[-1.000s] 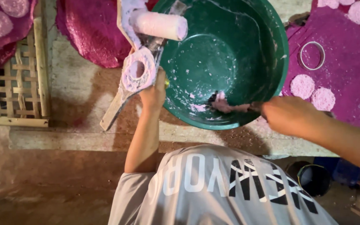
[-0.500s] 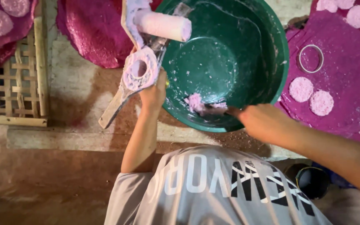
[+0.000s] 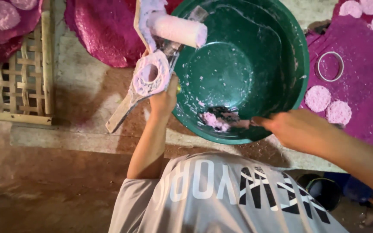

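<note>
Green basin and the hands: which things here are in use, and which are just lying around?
In use:
- green basin
- pink paste
- scraper in right hand
- left hand on the basin rim
- ring mould paddle

Lying about:
- roller
- metal ring
- bamboo rack
- purple cloths

Pink paste seemingly scraped along basin bottom.

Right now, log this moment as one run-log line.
left hand: on green basin rim | right hand: scraping pink paste inside basin | wooden ring mould, roller: resting on rim
</note>
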